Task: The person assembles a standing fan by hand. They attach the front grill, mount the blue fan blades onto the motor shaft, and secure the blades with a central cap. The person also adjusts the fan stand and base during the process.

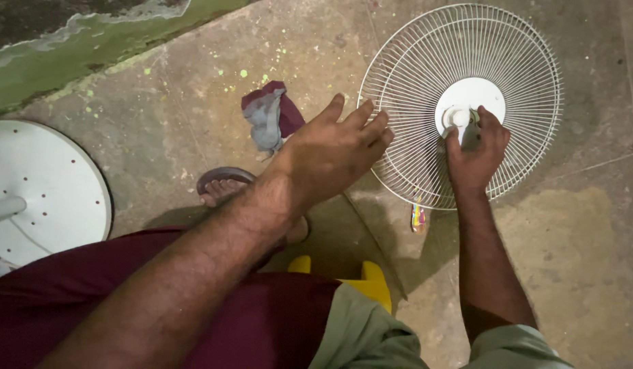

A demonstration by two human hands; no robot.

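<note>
The single head-worn camera is looking steeply down from close above the person's lap, taking in the concrete floor (214, 123) ahead; it is probably tilting slightly.

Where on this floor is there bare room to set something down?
Bare concrete floor lies right of the right hand, below the fan grille. Another patch sits between the rag and the round white base. Crowded around the left hand.

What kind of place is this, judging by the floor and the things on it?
Probably an informal home or backyard repair spot: a bare, paint-speckled concrete floor, a white fan guard lying on it, and a round white fan base nearby.
</note>
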